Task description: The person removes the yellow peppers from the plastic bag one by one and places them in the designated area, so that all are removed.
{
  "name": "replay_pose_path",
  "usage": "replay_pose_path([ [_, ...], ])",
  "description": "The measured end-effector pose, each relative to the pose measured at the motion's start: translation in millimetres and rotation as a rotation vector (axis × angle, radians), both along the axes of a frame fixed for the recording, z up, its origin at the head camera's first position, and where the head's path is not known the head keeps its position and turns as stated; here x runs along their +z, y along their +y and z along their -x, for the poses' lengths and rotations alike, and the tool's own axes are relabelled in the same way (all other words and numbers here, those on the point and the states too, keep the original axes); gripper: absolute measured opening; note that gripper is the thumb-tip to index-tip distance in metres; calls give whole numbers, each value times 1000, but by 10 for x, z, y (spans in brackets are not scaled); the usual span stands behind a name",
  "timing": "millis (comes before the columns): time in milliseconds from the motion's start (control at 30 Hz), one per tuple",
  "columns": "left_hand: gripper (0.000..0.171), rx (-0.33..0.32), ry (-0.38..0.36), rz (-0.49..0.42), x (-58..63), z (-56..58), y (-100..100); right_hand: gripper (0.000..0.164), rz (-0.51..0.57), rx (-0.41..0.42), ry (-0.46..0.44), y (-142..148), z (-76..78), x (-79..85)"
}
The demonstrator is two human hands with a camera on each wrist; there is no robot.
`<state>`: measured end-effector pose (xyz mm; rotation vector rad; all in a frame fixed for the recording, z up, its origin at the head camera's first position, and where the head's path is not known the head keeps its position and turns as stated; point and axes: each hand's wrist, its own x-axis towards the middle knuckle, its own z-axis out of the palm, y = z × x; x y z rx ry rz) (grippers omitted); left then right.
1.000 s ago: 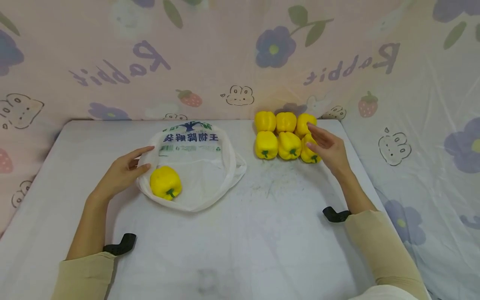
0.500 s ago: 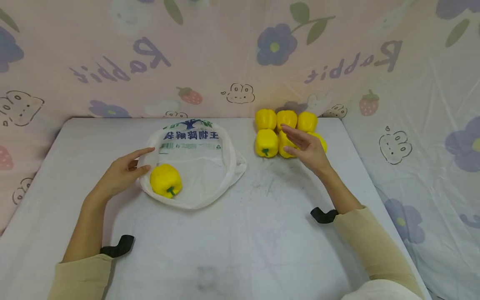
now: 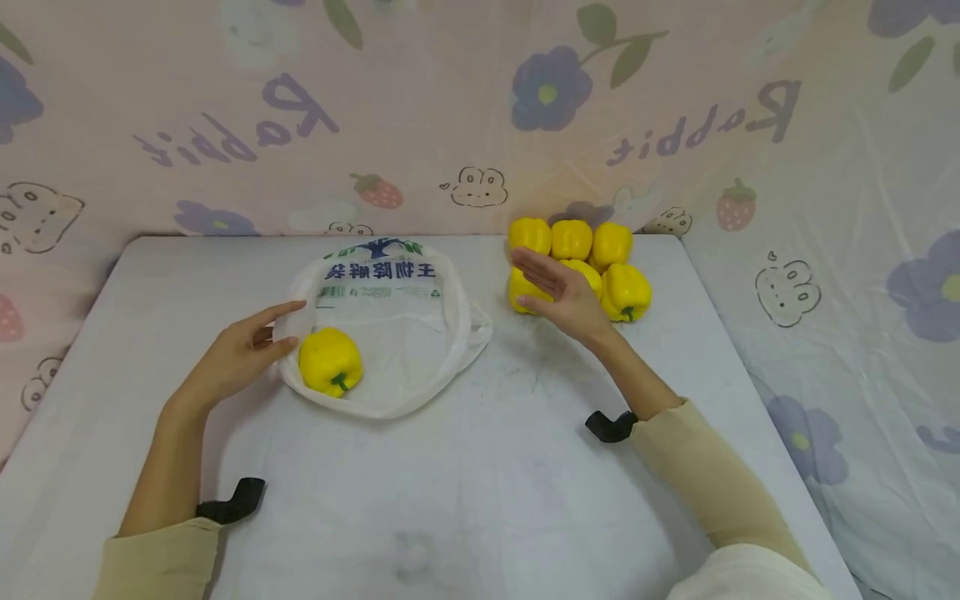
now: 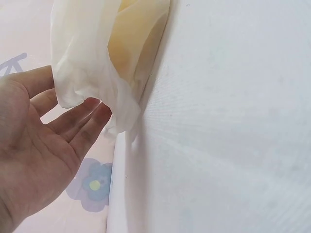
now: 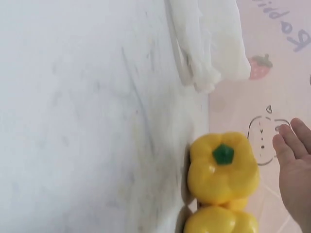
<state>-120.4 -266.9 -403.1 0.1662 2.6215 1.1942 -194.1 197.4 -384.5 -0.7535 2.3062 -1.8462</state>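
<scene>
A white plastic bag (image 3: 390, 350) with blue and green print lies with its mouth spread wide. Inside it at the left is one yellow bell pepper (image 3: 330, 362). My left hand (image 3: 238, 354) is at the bag's left rim, fingertips and thumb against the plastic; the left wrist view has its fingers (image 4: 85, 128) touching the bag's edge. Several yellow bell peppers (image 3: 626, 292) stand in two rows at the back right. My right hand (image 3: 564, 300) is over the front row with straight fingers, hiding parts of two peppers, and holds nothing.
The table has a white cover (image 3: 450, 500). Behind it hangs a patterned cloth (image 3: 420, 100) with flowers and rabbits. On each forearm a black device (image 3: 611, 427) sticks out near the sleeve cuff.
My right hand has moved left along the front row of peppers, uncovering the right-hand ones. The left hand stays at the bag's rim, and the pepper in the bag has not moved.
</scene>
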Motion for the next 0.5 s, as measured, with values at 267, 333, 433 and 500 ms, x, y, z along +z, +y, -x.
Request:
replay_pose_path([
  [267,62,6,8,-15,-2,-16,4,61,8,98,19,-295,21,-36],
  [333,62,8,4,-16,2,-18,10,60,7,122,26,-363,17,-59],
  [433,62,7,-4,-23,-1,-20,17,60,-3,154,29,-475,7,-90],
  [500,63,6,-5,-27,-4,-23,21,60,-21,167,18,-552,-1,-100],
])
